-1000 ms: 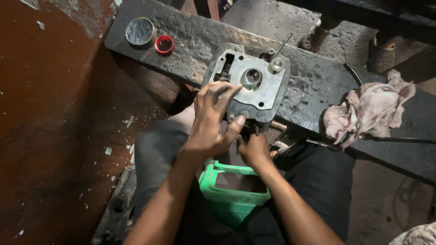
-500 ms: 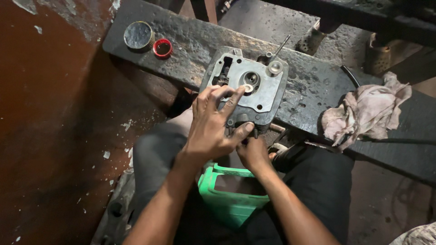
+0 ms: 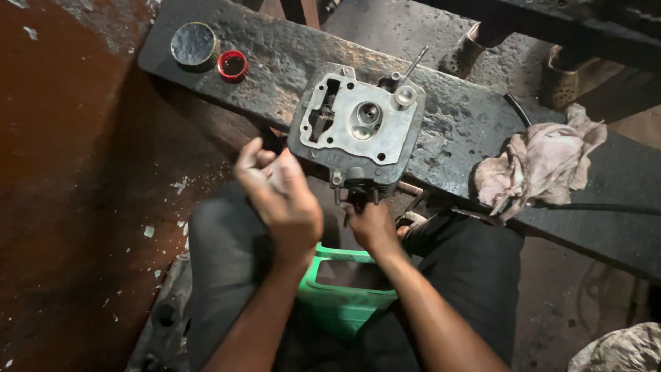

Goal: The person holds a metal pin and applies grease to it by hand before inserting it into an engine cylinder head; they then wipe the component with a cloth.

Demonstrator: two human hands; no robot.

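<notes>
Item: grey metal engine head [image 3: 358, 124], flat machined face up, lies on dark greasy bench plank [image 3: 475, 117], near edge overhanging toward person. Centre bore and side slots visible; short silver sleeve [image 3: 404, 96] stands at its far-right corner w/ thin pin beside.

L hand [image 3: 279, 196]: raised just off head's near-left corner, not touching it; fingers curled in loosely. Can't tell if anything is pinched inside.

R hand [image 3: 372, 224]: under head's near edge, fingers closed on small dark part sticking out there; fingertips mostly hidden.

Other: round metal tin [image 3: 195, 45] and small red cap [image 3: 233, 65] side by side at plank's far-left end, well apart from head. Crumpled dirty rag [image 3: 540, 162] on plank, right of head. Green plastic container [image 3: 344, 293] between person's knees, below both hands.
</notes>
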